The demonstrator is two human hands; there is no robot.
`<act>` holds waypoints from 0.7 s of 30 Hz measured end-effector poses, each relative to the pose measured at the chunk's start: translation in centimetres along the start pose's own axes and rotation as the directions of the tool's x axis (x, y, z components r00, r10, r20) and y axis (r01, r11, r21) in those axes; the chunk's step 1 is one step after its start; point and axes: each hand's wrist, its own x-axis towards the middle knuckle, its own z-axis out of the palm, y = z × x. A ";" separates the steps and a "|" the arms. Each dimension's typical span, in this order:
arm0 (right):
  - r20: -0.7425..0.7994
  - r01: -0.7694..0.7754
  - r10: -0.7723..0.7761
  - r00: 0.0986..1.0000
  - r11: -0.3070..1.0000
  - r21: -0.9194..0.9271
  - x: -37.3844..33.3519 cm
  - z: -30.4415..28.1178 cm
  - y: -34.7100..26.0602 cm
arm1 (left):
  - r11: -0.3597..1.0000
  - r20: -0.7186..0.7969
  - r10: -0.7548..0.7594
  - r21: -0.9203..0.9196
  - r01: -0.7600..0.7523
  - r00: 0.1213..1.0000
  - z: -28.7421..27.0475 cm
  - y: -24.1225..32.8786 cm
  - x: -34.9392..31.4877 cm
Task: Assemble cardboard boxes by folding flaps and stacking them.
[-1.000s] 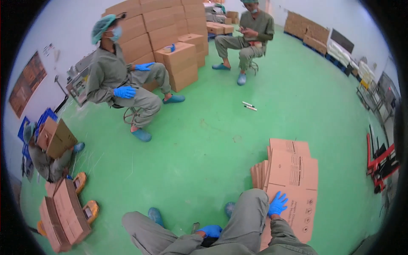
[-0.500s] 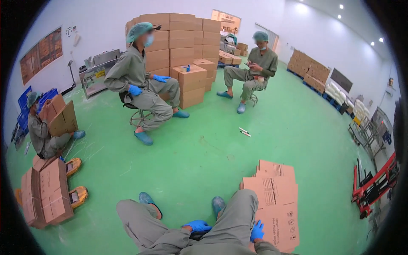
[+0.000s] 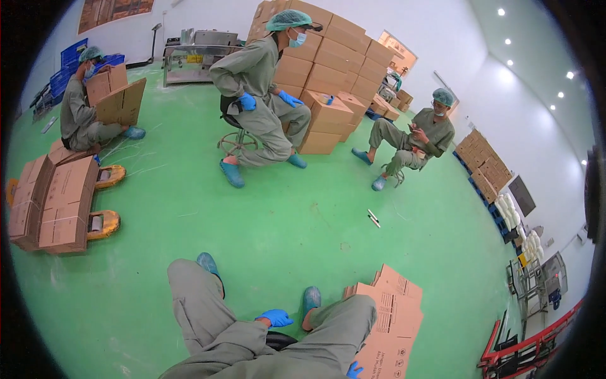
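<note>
I sit on a black stool seat (image 3: pixel 281 340) with my legs apart. My left hand (image 3: pixel 276 318), in a blue glove, hangs just beyond the seat between my thighs, fingers loosely extended and nothing in them. Beside my right thigh, my right hand (image 3: pixel 355 369), also blue-gloved, shows only in part at the lower edge; its fingers are apart. That hand is nearest to a stack of flat brown cardboard cartons (image 3: pixel 394 316) on the floor, and I cannot tell whether it touches them.
Two marker pens (image 3: pixel 374 218) lie on the green floor. A seated person (image 3: pixel 265 95) faces a carton stack (image 3: pixel 325 123); another (image 3: pixel 416 139) holds a small device. At left, a person (image 3: pixel 88 110) handles cardboard near bundled cartons (image 3: pixel 63 202) on yellow forks (image 3: pixel 104 224). Red equipment (image 3: pixel 530 347) stands right.
The whole view has tilted and shifted. My left hand has come up off the stool seat. My right hand now shows less, lower beside my thigh.
</note>
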 end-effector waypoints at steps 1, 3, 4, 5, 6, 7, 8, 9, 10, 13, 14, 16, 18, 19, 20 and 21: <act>0.135 0.036 -0.060 0.989 0.984 0.172 0.8 -2.8 0.7 | 1.000 -0.021 -0.030 -0.009 0.030 0.999 -0.2 -0.3 -0.6; 0.383 -0.012 -0.163 0.909 0.910 0.414 2.2 -5.9 5.5 | 0.999 -0.005 0.015 -0.030 -0.015 1.000 0.5 -0.2 1.2; 0.390 -0.020 -0.145 0.909 0.921 0.389 2.6 -5.8 6.5 | 0.999 0.004 0.030 -0.033 -0.030 1.000 0.8 -0.1 1.9; 0.432 -0.196 -0.002 0.902 0.889 0.413 3.2 -4.4 7.6 | 0.997 0.015 0.072 -0.039 -0.071 0.997 0.6 1.4 2.9; 0.473 -0.320 0.075 0.878 0.827 0.462 4.0 -7.5 7.5 | 0.999 0.015 0.038 -0.036 -0.038 0.999 0.2 1.1 1.8; 0.477 -0.302 0.050 0.877 0.830 0.469 4.4 -10.9 9.4 | 1.000 0.013 0.002 -0.029 -0.001 1.000 -0.1 0.8 0.7; 0.535 -0.313 -0.010 0.845 0.802 0.509 6.2 -14.7 10.9 | 0.999 0.019 -0.008 -0.031 0.009 1.000 0.2 0.3 0.7; 0.584 -0.324 -0.076 0.808 0.771 0.549 8.8 -27.4 13.5 | 0.999 0.001 -0.023 -0.046 0.023 1.000 0.6 -0.1 0.6; 0.543 -0.291 -0.097 0.834 0.759 0.583 8.8 -25.2 14.1 | 0.997 -0.019 -0.043 -0.062 0.042 0.999 0.9 -0.8 0.3; 0.329 -0.292 0.047 0.943 0.588 0.754 12.6 -27.2 24.1 | 0.945 -0.042 0.033 -0.325 -0.045 0.999 -0.7 1.1 1.6; 0.499 -0.469 0.113 0.859 0.563 0.680 15.7 -32.6 26.9 | 0.865 -0.113 -0.056 -0.502 -0.009 0.992 -2.2 2.0 1.9; 0.279 -0.321 0.160 0.947 0.515 0.795 20.5 -32.9 32.7 | 0.711 -0.308 -0.118 -0.690 -0.136 0.944 -6.1 4.5 2.7; 0.120 -0.191 0.209 0.971 0.364 0.911 24.9 -37.1 36.2 | 0.576 -0.447 -0.096 -0.753 -0.317 0.889 -10.6 8.0 1.6; 0.106 -0.137 0.158 0.982 0.199 0.970 26.2 -38.3 38.1 | 0.477 -0.445 -0.057 -0.798 -0.368 0.894 -13.6 11.4 0.8; 0.068 -0.070 0.093 0.993 0.018 0.997 27.7 -38.9 39.3 | 0.463 -0.429 0.012 -0.798 -0.386 0.903 -16.1 13.7 -0.1; -0.005 0.003 0.138 0.990 0.016 1.000 29.5 -38.5 39.4 | 0.449 -0.418 0.071 -0.797 -0.404 0.906 -18.4 15.4 -0.9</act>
